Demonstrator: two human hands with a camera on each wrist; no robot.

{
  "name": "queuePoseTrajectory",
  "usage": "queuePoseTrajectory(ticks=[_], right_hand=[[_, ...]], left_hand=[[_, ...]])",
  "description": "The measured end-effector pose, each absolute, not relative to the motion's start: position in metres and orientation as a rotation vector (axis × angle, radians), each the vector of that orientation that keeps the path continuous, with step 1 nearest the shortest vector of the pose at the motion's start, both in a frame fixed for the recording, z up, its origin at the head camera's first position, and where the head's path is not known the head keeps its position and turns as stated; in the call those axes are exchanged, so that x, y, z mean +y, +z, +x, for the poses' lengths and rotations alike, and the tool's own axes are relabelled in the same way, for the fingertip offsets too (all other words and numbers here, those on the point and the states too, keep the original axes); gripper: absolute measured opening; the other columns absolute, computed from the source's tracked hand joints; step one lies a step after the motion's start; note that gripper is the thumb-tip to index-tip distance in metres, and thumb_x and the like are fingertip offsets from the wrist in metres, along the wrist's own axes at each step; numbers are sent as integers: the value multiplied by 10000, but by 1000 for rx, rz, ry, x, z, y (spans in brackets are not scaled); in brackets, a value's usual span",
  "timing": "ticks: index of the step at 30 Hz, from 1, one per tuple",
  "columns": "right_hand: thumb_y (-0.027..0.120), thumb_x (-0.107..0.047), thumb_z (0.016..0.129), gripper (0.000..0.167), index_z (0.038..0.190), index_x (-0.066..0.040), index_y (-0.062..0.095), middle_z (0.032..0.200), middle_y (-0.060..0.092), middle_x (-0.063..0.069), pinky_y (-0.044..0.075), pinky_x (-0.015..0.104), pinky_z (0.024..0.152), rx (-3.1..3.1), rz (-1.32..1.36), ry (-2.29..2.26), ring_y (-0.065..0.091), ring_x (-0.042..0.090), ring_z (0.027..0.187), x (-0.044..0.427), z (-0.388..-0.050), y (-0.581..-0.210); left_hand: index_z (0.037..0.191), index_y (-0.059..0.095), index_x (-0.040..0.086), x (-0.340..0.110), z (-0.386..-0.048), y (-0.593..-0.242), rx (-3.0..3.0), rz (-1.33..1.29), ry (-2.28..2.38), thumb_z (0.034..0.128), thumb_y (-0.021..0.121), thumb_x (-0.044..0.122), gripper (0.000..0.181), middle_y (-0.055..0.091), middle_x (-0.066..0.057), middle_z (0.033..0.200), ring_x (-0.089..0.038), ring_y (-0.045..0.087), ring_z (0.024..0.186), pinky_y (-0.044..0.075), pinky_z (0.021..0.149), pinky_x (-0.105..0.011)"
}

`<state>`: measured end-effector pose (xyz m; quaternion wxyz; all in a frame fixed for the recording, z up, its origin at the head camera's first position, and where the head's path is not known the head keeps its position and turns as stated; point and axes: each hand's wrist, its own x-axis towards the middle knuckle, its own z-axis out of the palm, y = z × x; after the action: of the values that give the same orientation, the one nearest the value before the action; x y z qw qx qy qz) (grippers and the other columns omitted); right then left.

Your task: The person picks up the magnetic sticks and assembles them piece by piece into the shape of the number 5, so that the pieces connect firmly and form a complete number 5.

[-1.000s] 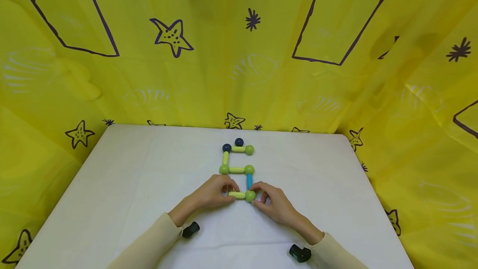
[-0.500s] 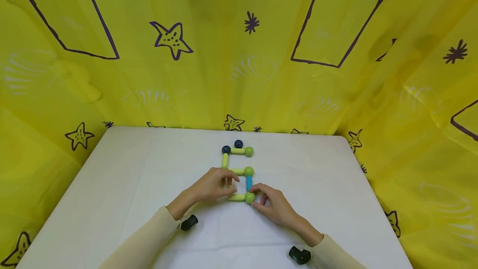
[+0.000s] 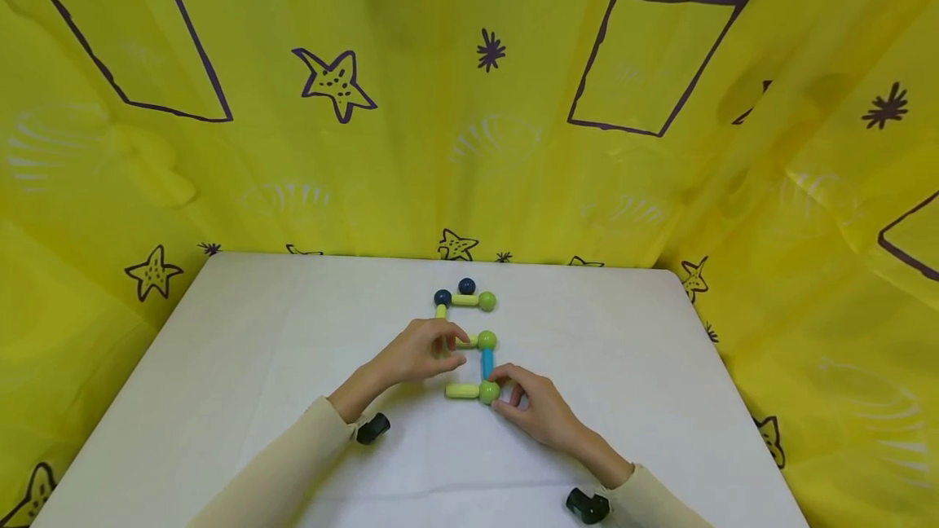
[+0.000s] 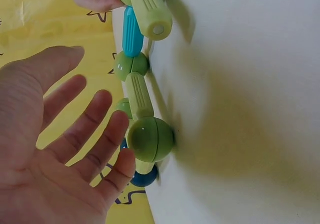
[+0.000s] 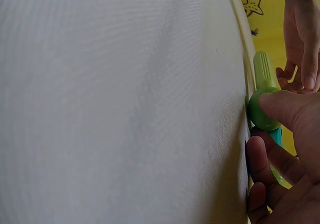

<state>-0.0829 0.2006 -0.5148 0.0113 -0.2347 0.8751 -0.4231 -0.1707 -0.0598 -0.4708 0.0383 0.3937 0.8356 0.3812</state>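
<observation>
Magnetic rods and balls form a zigzag figure on the white table. My right hand (image 3: 539,407) pinches the nearest green ball (image 3: 489,393) between thumb and fingers. From that ball a pale green rod (image 3: 461,391) points left, its far end bare. A blue rod (image 3: 487,363) runs back to another green ball (image 3: 487,340). My left hand (image 3: 421,351) hovers over the figure's left side, fingers spread and holding nothing; it hides the left corner ball in the head view. The left wrist view shows that green ball (image 4: 151,139) beside the fingertips.
At the figure's far end, a pale rod (image 3: 465,300) joins a navy ball (image 3: 443,297) to a green ball (image 3: 487,301). Another navy ball (image 3: 466,286) lies just behind that rod. A yellow patterned curtain (image 3: 411,145) surrounds the table (image 3: 242,365).
My left hand has let go of the near pale green rod and moved up and away from it, toward the middle row. The right hand stays at the near green ball.
</observation>
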Motion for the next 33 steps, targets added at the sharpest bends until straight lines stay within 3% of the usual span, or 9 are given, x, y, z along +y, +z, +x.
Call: queuePoseTrajectory(ticks=[7,13,19,33], right_hand=[[790,-85,904,370,1232,-190,653,1074,680,-72,498,252,651,2728,-718,-1321,562,36,714,201,-82,-515],[791,-83,902,373,1232,-191,652,1097,687,-61,500,251,652,2731,-721,-1319,566,36,715,200,-82,-515],[787,-86,906,367,1234,-177,651,1105,686,-51,496,251,654,2729,-730,-1316,563,43,715,200,-82,-515],[783,-77,908,366,1234,-181,651,1094,684,-60,491,252,662,2736,-707,-1295,557,43,720,199,-82,-514]], left_hand=[[1151,726,50,-58,-176,-473,2740,1088,1231,904,804,225,313,707,-93,938,-225,629,788,500,703,-301],[1170,718,58,-54,-190,-476,2934,951,1280,879,825,297,391,697,-149,1013,-311,636,855,501,715,-379],[1261,687,66,-50,-212,-474,2979,810,1280,873,827,333,492,675,-188,1166,-366,630,950,504,797,-470],[1407,601,73,-38,-255,-476,2703,426,1333,929,778,329,570,656,-214,1279,-369,623,1159,516,945,-490]])
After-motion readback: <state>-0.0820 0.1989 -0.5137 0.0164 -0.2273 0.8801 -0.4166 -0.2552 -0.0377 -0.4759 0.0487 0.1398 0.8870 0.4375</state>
